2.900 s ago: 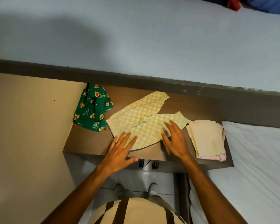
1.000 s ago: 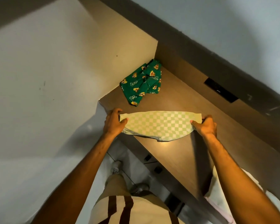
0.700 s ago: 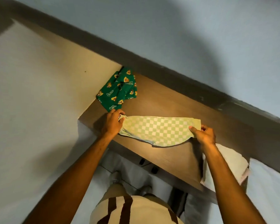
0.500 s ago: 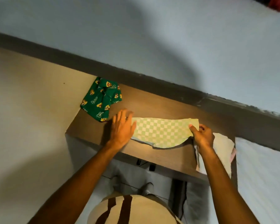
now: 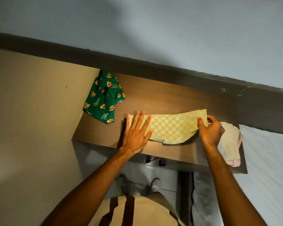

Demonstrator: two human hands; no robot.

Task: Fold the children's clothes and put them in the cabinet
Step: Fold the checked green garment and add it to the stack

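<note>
Brown wood-grain counter (image 5: 162, 95) across the middle of the frame, tucked against a beige wall (image 5: 31, 111) on the left and a dark ledge along its far edge, with pale blue-grey wall above that. White bedding (image 5: 268, 160) sits at the right edge of the picture.

Centre of the counter, we have the green-and-white checked garment (image 5: 171, 128) lying folded into a long band, its lower edge curving down toward the front lip of the counter. Left hand (image 5: 135, 134) is flat on the garment's left end, fingers straight and spread, pressing the cloth down. Right hand (image 5: 210, 131) is at the opposite end, thumb and fingers pinching the upper right corner of the checked cloth, and that corner is lifted a little off the wood.

Up toward the upper left of the counter, hard against the beige wall, lies a dark green garment with yellow cartoon prints (image 5: 104, 98), loosely bunched, clear of the checked piece. Over on the right end of the counter rests a folded pale yellow cloth with a pink layer beneath (image 5: 230, 144), partly hidden behind the right wrist.

Lower down, the person's beige top with dark stripes (image 5: 129, 212) fills the bottom of the frame, and two light shoes (image 5: 154, 185) show on the floor under the counter's edge.
</note>
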